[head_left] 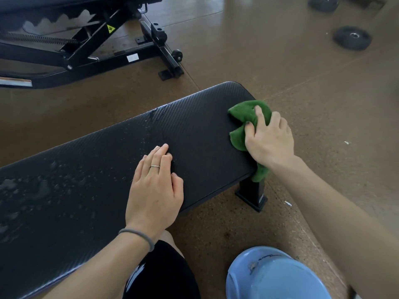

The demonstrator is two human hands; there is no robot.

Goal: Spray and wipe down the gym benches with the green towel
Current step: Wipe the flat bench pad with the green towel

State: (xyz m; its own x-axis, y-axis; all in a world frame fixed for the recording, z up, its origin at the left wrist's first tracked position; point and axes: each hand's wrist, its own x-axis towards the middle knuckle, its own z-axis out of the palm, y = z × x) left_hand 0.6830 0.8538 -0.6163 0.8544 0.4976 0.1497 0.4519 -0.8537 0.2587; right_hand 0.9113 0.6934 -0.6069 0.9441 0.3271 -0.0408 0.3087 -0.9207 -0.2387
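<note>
- Flat bench, black textured pad, running diagonally from lower left to upper right; one black leg visible under the right end.
- Water droplets scattered over the left part of the pad, thinner streak near the far edge mid-pad; right end looks mostly dry.
- Right hand at the right end of the pad, fingers curled round a bunched green towel, pressing it onto the pad.
- Towel partly on the pad, partly hanging off the near right corner, beside the leg.
- Left hand flat on the pad near the front edge, mid-bench, fingers straight and close together, holding nothing. Ring on one finger, grey hair tie round the wrist.
- Hands well apart, bare dark pad between them.
- Light blue basin on the floor at lower right, below the right forearm; contents unclear.
- Knee in black shorts at bottom centre, just beside the bench's front edge.
- Second, adjustable bench with black frame on the floor at upper left, yellow warning sticker on a strut.
- Two black weight plates on the brown floor at upper right.
</note>
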